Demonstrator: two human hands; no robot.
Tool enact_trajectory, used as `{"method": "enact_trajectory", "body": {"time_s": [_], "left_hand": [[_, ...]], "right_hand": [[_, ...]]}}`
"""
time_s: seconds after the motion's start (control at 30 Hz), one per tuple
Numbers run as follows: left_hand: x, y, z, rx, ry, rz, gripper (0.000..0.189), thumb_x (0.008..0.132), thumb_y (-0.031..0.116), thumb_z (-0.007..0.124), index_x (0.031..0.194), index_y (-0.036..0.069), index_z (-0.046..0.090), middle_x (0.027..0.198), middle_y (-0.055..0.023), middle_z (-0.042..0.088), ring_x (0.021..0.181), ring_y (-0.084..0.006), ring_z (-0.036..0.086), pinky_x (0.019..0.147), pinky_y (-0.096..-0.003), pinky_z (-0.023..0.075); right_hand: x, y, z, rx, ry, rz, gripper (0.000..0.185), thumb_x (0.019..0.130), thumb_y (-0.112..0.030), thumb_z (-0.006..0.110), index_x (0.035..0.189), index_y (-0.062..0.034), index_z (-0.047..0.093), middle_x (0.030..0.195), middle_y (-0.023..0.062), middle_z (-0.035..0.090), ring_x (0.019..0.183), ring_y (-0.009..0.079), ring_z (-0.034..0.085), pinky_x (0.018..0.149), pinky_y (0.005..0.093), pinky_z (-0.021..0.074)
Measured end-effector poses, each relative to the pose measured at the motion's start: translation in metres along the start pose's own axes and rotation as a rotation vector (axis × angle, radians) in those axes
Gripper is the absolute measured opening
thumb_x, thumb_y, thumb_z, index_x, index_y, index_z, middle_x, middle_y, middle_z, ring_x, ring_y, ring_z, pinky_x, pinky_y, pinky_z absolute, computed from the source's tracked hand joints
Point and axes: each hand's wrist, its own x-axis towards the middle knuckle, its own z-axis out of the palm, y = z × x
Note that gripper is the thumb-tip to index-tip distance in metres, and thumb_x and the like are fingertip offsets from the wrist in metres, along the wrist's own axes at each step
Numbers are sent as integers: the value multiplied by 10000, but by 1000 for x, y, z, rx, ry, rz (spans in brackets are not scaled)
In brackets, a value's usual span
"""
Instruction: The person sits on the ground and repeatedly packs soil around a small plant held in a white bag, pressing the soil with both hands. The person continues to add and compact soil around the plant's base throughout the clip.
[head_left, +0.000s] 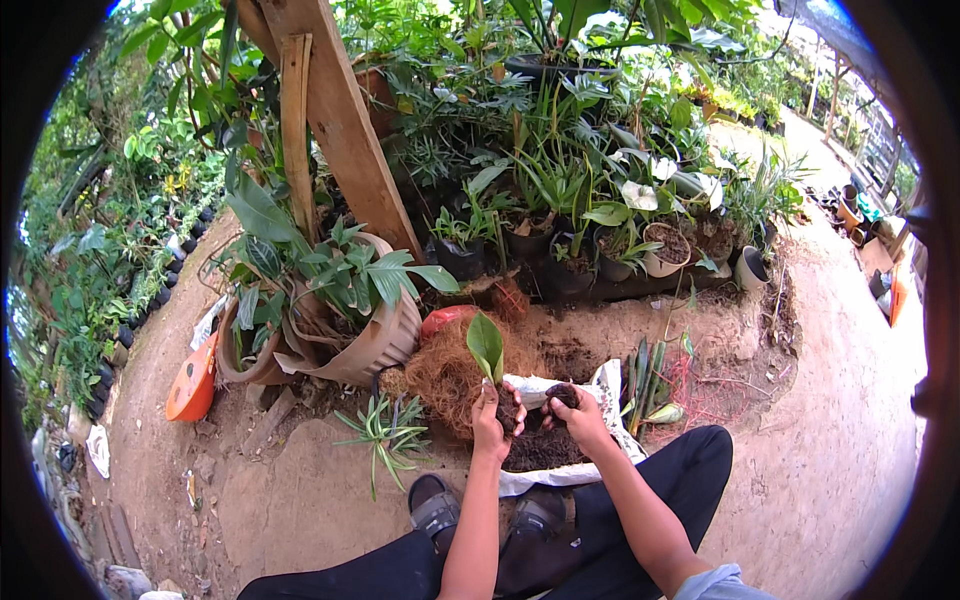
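My left hand (491, 424) grips a small leafy plant cutting (486, 343) upright, with dark soil or fibre packed around its base. To its right, my right hand (581, 418) is closed on a clump of dark soil (564, 395). Both hands are above a white sack (551, 478) with its mouth spread wide, and dark potting soil (541, 450) fills the part I can see. Behind my left hand lies a heap of brown coconut fibre (442, 367).
Cut green stems (646, 386) and red string (712, 397) lie right of the sack. A spiky green plant (390, 439) is on the dirt to the left. Large clay-coloured pots (375, 337) and an orange container (191, 386) stand farther left. Potted plants (570, 262) line the back beside a wooden post (345, 112).
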Motion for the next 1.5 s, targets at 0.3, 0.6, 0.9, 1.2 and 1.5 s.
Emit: {"method": "enact_trajectory", "body": {"time_s": [0.3,0.6,0.9,1.2,1.5], "left_hand": [[-3,-2,-3,39,-62,-174,465,1006,484,433,975,38,560,788,-77,590,553,-167,565,402,-253,383],[-3,-9,-5,407,-129,-181,380,1028,360,428,965,42,627,762,-52,631,577,-142,591,467,-260,431],[-5,-12,-5,545,-161,-108,241,1001,208,539,977,-11,637,809,22,598,725,-67,540,651,-233,439],[5,-27,-19,679,-108,150,212,993,195,546,992,8,645,806,15,606,678,-57,551,605,-226,451],[2,-23,-24,592,-97,-61,282,1010,219,516,1031,-33,639,952,10,628,903,-72,529,833,-238,421]], "right_hand": [[-6,-27,13,-190,102,-56,225,912,-173,677,1023,6,596,829,41,642,713,103,590,637,258,491],[-16,-46,22,-534,108,-235,264,848,-181,735,992,29,666,841,69,704,734,106,636,691,263,499],[-21,-47,24,-678,220,-251,226,831,-147,716,941,48,685,817,121,718,749,134,665,700,288,515],[-21,-52,26,-573,96,-249,262,845,-179,724,982,42,689,792,98,707,695,107,629,653,279,496],[-21,-53,28,-573,116,-160,250,871,-174,707,1007,35,692,750,76,686,656,84,586,613,282,471]]}}
